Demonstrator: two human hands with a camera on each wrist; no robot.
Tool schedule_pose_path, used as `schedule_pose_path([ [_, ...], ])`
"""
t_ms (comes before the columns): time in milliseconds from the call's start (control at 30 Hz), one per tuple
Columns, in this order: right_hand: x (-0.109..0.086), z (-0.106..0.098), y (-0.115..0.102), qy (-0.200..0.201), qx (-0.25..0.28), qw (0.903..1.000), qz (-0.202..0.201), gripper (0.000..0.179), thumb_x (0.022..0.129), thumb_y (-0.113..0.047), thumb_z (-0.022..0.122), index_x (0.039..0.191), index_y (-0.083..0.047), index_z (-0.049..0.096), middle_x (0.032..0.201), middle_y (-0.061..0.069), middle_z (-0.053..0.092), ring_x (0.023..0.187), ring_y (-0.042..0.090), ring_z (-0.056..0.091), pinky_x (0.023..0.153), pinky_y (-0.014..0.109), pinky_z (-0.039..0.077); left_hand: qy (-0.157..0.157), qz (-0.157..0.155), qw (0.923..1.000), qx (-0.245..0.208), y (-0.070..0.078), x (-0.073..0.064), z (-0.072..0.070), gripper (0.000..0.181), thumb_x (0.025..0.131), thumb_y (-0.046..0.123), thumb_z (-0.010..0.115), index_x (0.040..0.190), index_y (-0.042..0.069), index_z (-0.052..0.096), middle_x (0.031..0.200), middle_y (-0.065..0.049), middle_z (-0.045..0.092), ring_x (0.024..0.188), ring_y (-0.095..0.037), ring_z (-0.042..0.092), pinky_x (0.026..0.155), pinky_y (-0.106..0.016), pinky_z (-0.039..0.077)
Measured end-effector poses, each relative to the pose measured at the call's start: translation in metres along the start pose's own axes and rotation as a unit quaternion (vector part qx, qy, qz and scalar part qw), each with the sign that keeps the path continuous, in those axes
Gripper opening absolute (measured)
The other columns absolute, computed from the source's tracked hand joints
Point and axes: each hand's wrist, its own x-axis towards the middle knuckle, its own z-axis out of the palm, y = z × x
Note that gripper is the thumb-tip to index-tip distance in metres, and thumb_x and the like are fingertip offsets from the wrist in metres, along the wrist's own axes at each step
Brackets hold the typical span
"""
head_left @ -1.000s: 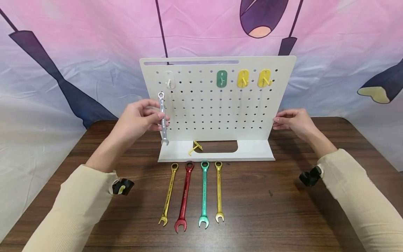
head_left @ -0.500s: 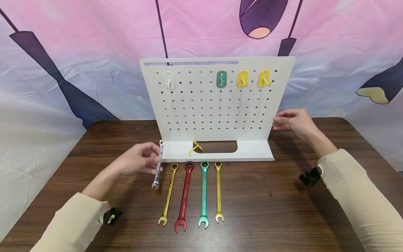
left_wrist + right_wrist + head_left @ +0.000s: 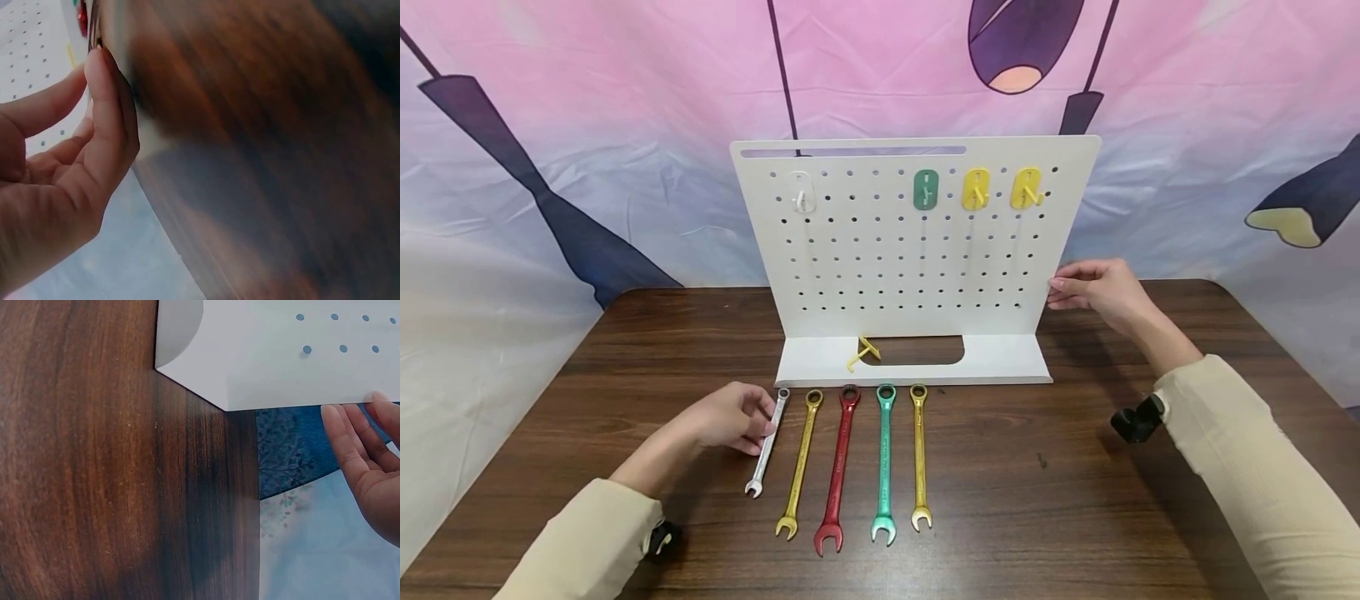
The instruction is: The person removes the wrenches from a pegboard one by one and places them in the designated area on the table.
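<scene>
My left hand (image 3: 730, 417) is low over the table at the left, its thumb and fingers pinching a silver combination wrench (image 3: 767, 446). That wrench lies slanted on the wood or just above it, ring end toward the board; the fingers cover part of its shaft. To its right lie a gold wrench (image 3: 800, 467), a red wrench (image 3: 838, 471), a green wrench (image 3: 885, 467) and another gold wrench (image 3: 920, 458). A white pegboard (image 3: 917, 321) stands behind them. My right hand (image 3: 1101, 292) pinches its right edge, thumb on the front, fingers behind, as the right wrist view shows.
On the pegboard hang a white hook (image 3: 803, 193), a green hook (image 3: 926, 190) and two yellow hooks (image 3: 976, 189). A loose yellow hook (image 3: 863, 353) lies at the cutout in the board's base. A patterned cloth (image 3: 625, 125) hangs behind the wooden table (image 3: 1015, 500).
My left hand has carried the silver wrench down from in front of the pegboard's left side to the table, left of the row of wrenches. The right hand stays at the board's edge.
</scene>
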Motion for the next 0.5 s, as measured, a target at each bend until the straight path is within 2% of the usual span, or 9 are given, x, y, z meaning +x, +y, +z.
schedule_pose_path([
  [133, -0.0008, -0.0001, 0.0, 0.001, 0.004, 1.0, 0.0, 0.015, 0.085, -0.002, 0.062, 0.094, 0.011, 0.063, 0.082, 0.011, 0.066, 0.074, 0.027, 0.066, 0.074, 0.039, 0.056, 0.009, -0.006, 0.9994, 0.032, 0.0012, 0.0002, 0.0019, 0.007, 0.084, -0.011, 0.054, 0.088, -0.01, 0.048, 0.069, -0.007, 0.051, 0.058, -0.014, 0.054, 0.055, -0.028, 0.056],
  [300, -0.0019, 0.0, 0.0001, 0.0, 0.006, 1.0, -0.001, 0.017, 0.086, -0.003, 0.062, 0.095, 0.011, 0.062, 0.082, 0.011, 0.066, 0.075, 0.027, 0.066, 0.073, 0.038, 0.056, 0.045, -0.015, 0.9963, 0.072, 0.0017, -0.0009, 0.0034, 0.009, 0.084, -0.008, 0.059, 0.086, -0.008, 0.05, 0.068, -0.008, 0.052, 0.056, -0.014, 0.055, 0.053, -0.029, 0.057],
  [500, -0.0028, -0.0002, -0.0005, -0.003, 0.0, 1.0, 0.001, 0.023, 0.087, -0.008, 0.062, 0.098, 0.012, 0.06, 0.084, 0.012, 0.066, 0.077, 0.028, 0.066, 0.075, 0.041, 0.055, 0.069, -0.013, 0.9897, 0.125, -0.0022, -0.0041, -0.0054, 0.006, 0.087, -0.001, 0.058, 0.089, -0.004, 0.053, 0.07, -0.009, 0.056, 0.059, -0.017, 0.058, 0.053, -0.032, 0.056],
])
